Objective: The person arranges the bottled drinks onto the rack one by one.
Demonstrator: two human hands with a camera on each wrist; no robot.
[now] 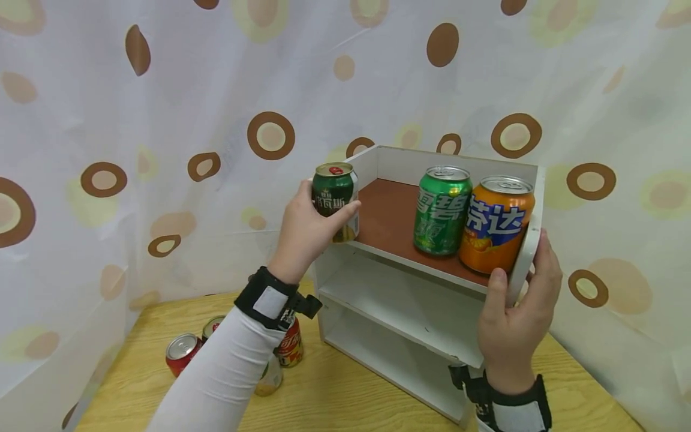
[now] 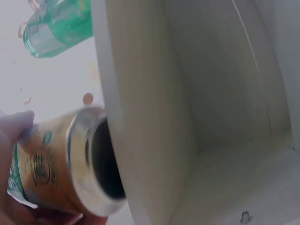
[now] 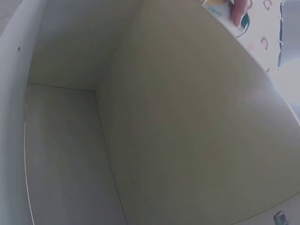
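Note:
My left hand (image 1: 308, 231) holds a dark green and gold drink can (image 1: 330, 195) between thumb and fingers at the left end of the white shelf unit's brown top (image 1: 385, 210). In the left wrist view, the can's base (image 2: 96, 183) is right at the shelf edge. A green soda can (image 1: 442, 213) and an orange soda can (image 1: 493, 228) stand side by side at the right of the top. My right hand (image 1: 520, 324) grips the unit's right side panel, thumb in front; its other fingers are partly hidden behind the panel.
Below the top, the unit has two white compartments (image 1: 388, 294). Left of it on the wooden table (image 1: 345, 399) stand several cans, including a red one (image 1: 182, 354) and a red-and-yellow one (image 1: 291, 345), partly hidden by my left arm. A spotted curtain (image 1: 216, 78) hangs behind.

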